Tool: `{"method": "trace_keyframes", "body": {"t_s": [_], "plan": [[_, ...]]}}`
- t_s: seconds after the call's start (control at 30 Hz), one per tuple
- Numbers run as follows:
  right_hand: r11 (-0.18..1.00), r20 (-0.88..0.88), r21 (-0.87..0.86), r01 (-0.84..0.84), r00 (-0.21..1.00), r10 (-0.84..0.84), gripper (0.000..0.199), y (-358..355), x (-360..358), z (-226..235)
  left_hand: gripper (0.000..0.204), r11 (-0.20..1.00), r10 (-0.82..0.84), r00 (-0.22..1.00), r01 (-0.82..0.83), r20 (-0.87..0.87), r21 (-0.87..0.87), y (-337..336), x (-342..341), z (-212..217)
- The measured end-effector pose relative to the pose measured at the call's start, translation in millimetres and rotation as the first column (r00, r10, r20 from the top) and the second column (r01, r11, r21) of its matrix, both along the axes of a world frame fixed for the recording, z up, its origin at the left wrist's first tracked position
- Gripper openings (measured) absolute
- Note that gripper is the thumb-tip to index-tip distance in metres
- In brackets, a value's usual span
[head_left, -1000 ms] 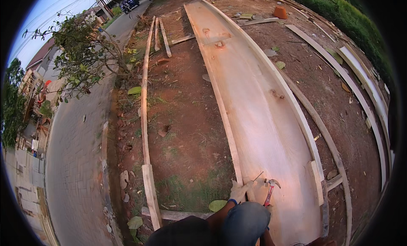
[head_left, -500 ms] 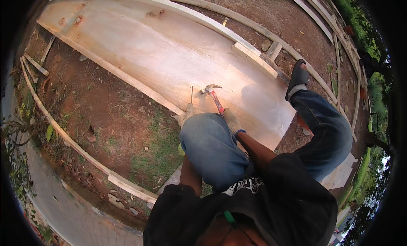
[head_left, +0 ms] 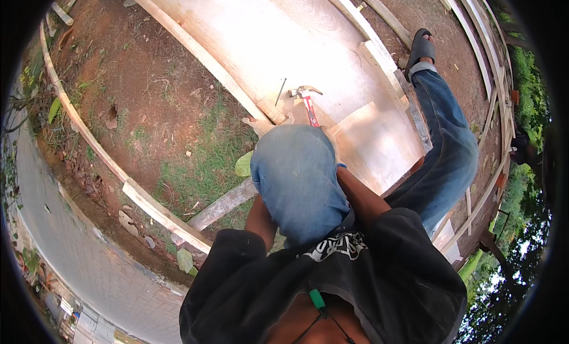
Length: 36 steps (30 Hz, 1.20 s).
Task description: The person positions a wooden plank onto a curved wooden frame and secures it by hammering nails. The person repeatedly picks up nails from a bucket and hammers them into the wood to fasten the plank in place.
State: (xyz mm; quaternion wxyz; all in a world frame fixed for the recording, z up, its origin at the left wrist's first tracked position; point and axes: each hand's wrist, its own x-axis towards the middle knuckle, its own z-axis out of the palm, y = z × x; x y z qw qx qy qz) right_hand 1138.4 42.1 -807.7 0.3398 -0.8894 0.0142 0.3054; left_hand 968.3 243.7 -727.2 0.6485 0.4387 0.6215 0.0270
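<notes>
My right hand (head_left: 330, 137), gloved and mostly hidden behind my raised knee, grips a claw hammer (head_left: 309, 110) by its red handle. The hammer's metal head is over the plywood panel (head_left: 349, 77), close to a long nail (head_left: 280, 92). That nail sticks up at a slant beside the panel's near-left edge strip (head_left: 195, 50). Only part of my left hand (head_left: 261, 126), in a pale glove, shows past the knee at the nail's lower end. Its fingers seem closed around the nail, though the knee covers most of the hand.
My bent left knee (head_left: 296, 172) blocks the view of both hands. A wooden side strip (head_left: 382, 62) runs along the panel's right edge, beside my sandalled foot (head_left: 422, 50). Long timber strips (head_left: 89, 142) lie on the soil and grass at left, beyond them a paved path (head_left: 89, 237).
The view has tilted and shifted, so the panel sits higher and more steeply angled. Hammer and nail remain close together, and my right glove is now more hidden by the knee.
</notes>
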Motion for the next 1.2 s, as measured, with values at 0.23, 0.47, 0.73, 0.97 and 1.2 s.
{"method": "trace_keyframes", "body": {"t_s": [0.23,0.47,0.73,0.97,1.2], "plan": [[0.983,-0.172,-0.077,-0.168,0.973,0.153,0.060,48,10,115,0.112,0.999,0.030,0.979,-0.021,-0.203,0.049,-55,-45,29],[0.989,-0.224,-0.075,-0.124,0.969,0.104,0.062,44,11,109,0.114,0.998,0.039,0.936,-0.018,-0.349,0.063,-103,-50,66],[0.976,0.002,-0.002,-0.217,0.976,0.217,0.045,25,0,81,0.117,0.965,-0.096,0.928,0.176,-0.360,0.194,-95,8,57],[0.984,-0.078,-0.041,-0.176,0.982,0.172,0.035,28,0,83,0.119,0.805,-0.214,0.892,0.391,-0.397,0.446,-70,103,21],[0.962,-0.002,0.164,-0.216,0.976,0.220,0.035,12,6,78,0.127,0.809,-0.098,0.895,0.327,-0.435,0.489,-78,119,-19]]}}
